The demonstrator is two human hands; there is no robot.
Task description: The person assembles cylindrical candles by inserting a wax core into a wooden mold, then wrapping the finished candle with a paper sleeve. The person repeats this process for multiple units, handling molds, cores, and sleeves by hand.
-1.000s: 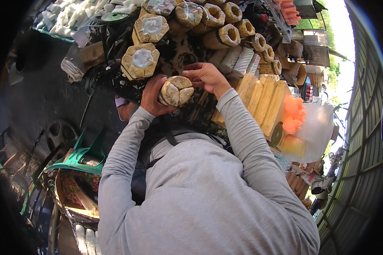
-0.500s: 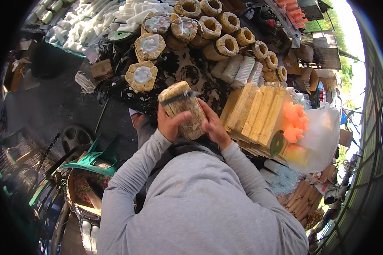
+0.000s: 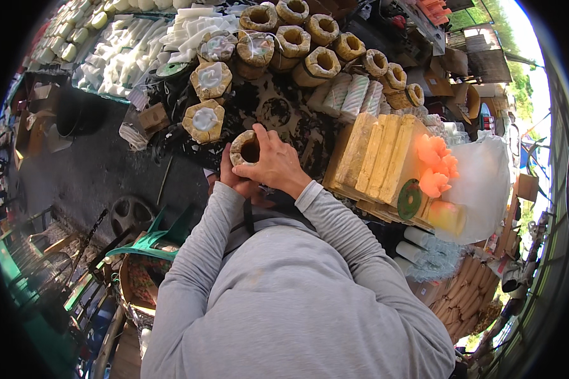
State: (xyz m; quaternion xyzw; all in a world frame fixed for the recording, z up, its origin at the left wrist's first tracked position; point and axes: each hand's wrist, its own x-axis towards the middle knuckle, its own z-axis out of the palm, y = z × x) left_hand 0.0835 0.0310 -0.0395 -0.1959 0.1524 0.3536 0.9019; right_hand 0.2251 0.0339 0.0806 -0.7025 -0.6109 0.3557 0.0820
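Grip: right hand (image 3: 277,163) clamped on the mould (image 3: 238,149), index finger toward the far side of the rim, thumb across the near side. Left hand (image 3: 232,179) also closed on the mould, from the left and below; its fingertips are partly hidden. Mould located between both hands, in front of the grey shirt (image 3: 297,297), dark opening facing up. Just beyond it, to the left, a filled mould (image 3: 203,121) shows a white top, with a second filled mould (image 3: 212,82) behind. Dark table (image 3: 234,114) noted as blotched. Farther out, hollow moulds (image 3: 309,77) stand grouped, striped candles (image 3: 349,101) lying near them. To the right: yellow blocks (image 3: 379,158) set side by side, an orange piece (image 3: 435,165) beside them, then a translucent bag (image 3: 483,186). Far left: white pieces (image 3: 123,54), heaped
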